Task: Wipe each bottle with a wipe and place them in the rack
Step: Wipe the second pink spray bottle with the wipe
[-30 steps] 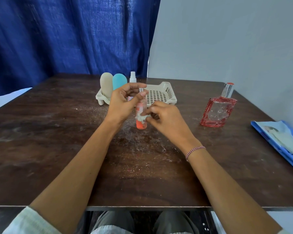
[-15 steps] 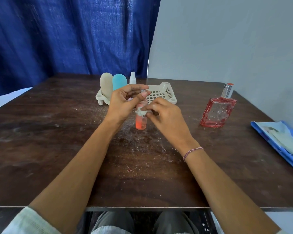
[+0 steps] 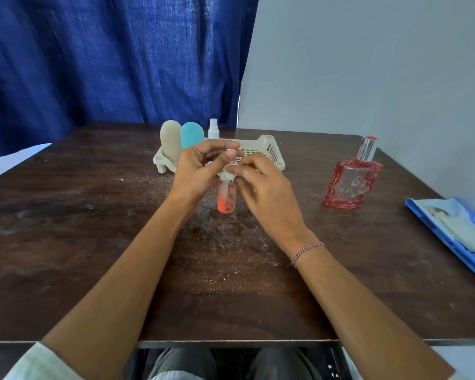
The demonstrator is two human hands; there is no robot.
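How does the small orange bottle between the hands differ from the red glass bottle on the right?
The small orange bottle is slim and round; the red glass bottle is broad and flat-sided. The left hand holds the small orange bottle's top while the right hand pinches a wipe against it; the red glass bottle stands untouched. Both are upright, outside the rack.

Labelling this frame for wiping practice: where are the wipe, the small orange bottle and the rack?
wipe (image 3: 229,176): head view, white wad by the fingertips.
small orange bottle (image 3: 226,199): head view, lower body.
rack (image 3: 272,153): head view, slatted right wall.
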